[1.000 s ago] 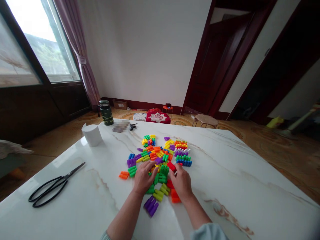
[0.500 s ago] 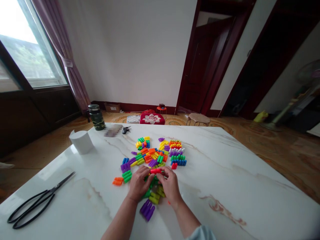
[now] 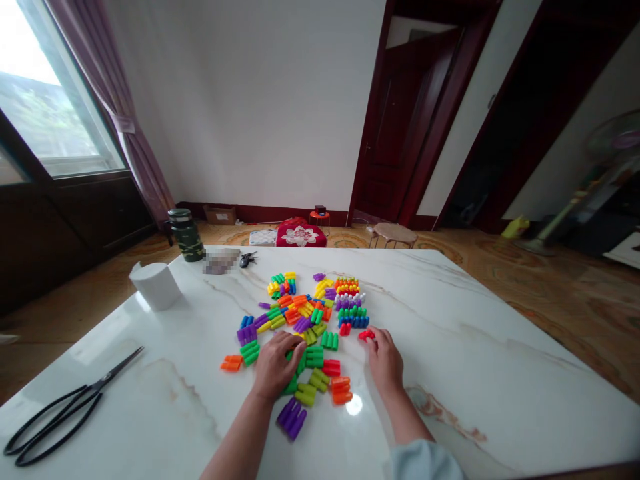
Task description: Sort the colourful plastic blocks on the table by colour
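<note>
At the right of the block pile, my right hand [image 3: 387, 363] pinches a red plastic toy block [image 3: 367, 335] with rounded pegs, close to the tabletop. My left hand [image 3: 277, 365] is over the near part of the pile, fingers curled in towards the thumb; what lies between them is hidden. Green blocks [image 3: 314, 357] show beside its fingertips. Between the hands lie another red block [image 3: 331, 367] and an orange block [image 3: 341, 391]. Beyond my right hand, blocks stand in rows by colour, with blue blocks [image 3: 354, 322] nearest and a small red piece [image 3: 345, 329] in front.
Large black-handled scissors [image 3: 75, 410] lie at the left on the white marbled table [image 3: 480, 360]. Farther back are a paper roll [image 3: 156, 287], a camouflage flask [image 3: 187, 237] and keys [image 3: 247, 260]. A purple block [image 3: 292, 419] lies near my left forearm.
My hands have moved apart. The right one has gone right and slightly forward with the red block, while the left stays over the pile. Blocks between them are now uncovered.
</note>
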